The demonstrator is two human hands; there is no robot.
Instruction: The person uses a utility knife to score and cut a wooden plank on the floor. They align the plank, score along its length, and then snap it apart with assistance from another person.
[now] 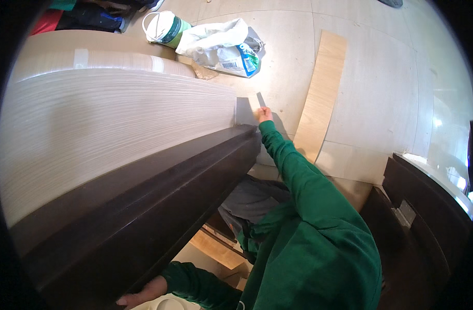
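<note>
A long dark brown moulded board (143,217) runs diagonally from the lower left to the middle of the head view. It lies along the edge of a light, fine-grained panel (122,119). My left hand (146,293) grips the near edge of the board at the bottom, its fingertips partly hidden. Beyond the board's far end, my right hand (265,114) is closed, the arm stretched out. A thin flat grey strip (261,99) sticks up from its fingers; I cannot make out its kind. Green sleeves cover both arms.
A pale wooden plank (323,93) lies on the tiled floor to the right. At the back stand a white and green bucket (166,28) and a crumpled white bag (221,49). Dark boards (409,232) lean at the right. Another person's legs (86,18) show far left.
</note>
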